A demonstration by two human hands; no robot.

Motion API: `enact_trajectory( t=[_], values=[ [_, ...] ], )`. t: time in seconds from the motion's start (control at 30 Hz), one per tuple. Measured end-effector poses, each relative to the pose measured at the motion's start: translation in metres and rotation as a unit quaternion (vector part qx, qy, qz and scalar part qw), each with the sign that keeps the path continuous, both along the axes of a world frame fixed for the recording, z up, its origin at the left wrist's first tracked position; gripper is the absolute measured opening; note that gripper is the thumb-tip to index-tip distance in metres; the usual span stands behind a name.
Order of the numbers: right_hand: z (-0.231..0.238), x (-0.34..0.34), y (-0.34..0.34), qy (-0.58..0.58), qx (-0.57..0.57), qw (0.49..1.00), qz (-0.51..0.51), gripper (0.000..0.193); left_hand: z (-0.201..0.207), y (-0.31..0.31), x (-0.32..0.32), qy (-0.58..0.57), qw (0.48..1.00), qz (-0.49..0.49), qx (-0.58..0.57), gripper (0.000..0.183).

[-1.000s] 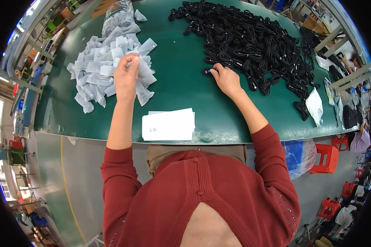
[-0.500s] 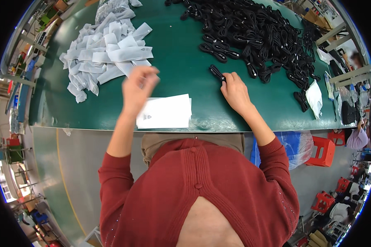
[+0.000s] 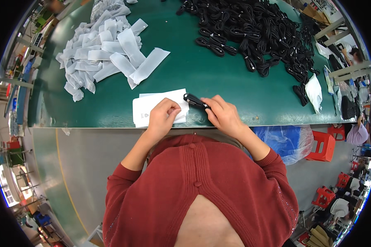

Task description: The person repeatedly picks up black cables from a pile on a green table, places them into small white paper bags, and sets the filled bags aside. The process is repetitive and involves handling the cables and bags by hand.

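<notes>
A stack of flat white pouches (image 3: 141, 110) lies at the table's near edge, a small dark print on the top one. My left hand (image 3: 163, 118) rests over this stack, thumb and fingers pinched on the top pouch near its right side. In my right hand (image 3: 226, 116) is a coiled black cable (image 3: 193, 101), gripped at one end. The cable's other end points left and reaches the stack's right edge. Far left, a loose pile of frosted pouches (image 3: 99, 53) spreads out, several of them overlapping toward the middle.
A large heap of coiled black cables (image 3: 251, 33) covers the far right of the green table (image 3: 169, 74). At the right edge lies a white bag (image 3: 313, 94) beside a single cable coil (image 3: 300, 95). Red stools (image 3: 322, 146) stand on the floor to the right.
My right hand has brought the cable left and nearer to the stack. My left hand has come from the frosted pile down onto the white pouches; several frosted pouches there lie differently.
</notes>
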State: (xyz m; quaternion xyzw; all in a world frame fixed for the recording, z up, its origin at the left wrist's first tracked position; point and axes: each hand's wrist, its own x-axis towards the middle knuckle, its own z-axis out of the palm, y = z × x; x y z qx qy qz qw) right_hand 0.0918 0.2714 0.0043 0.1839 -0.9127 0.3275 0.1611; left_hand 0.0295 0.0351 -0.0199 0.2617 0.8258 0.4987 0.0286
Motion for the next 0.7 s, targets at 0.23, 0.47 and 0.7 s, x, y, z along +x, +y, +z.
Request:
enact_trajectory(
  t=[0.23, 0.47, 0.7],
  values=[
    [-0.003, 0.002, 0.008, -0.01, 0.048, 0.995, 0.085, 0.033, -0.005, -0.005, -0.004, -0.107, 0.99, 0.02, 0.09, 0.006],
    [0.003, -0.009, 0.005, -0.507, -0.338, 0.793, 0.022, 0.024, 0.012, 0.0, -0.002, 0.025, 0.996, -0.066, 0.063, 0.008],
    [0.007, -0.02, -0.011, -0.151, -0.191, 0.966, 0.085, 0.033, 0.028, 0.006, -0.017, 0.091, 0.993, -0.054, 0.046, 0.007]
  ],
)
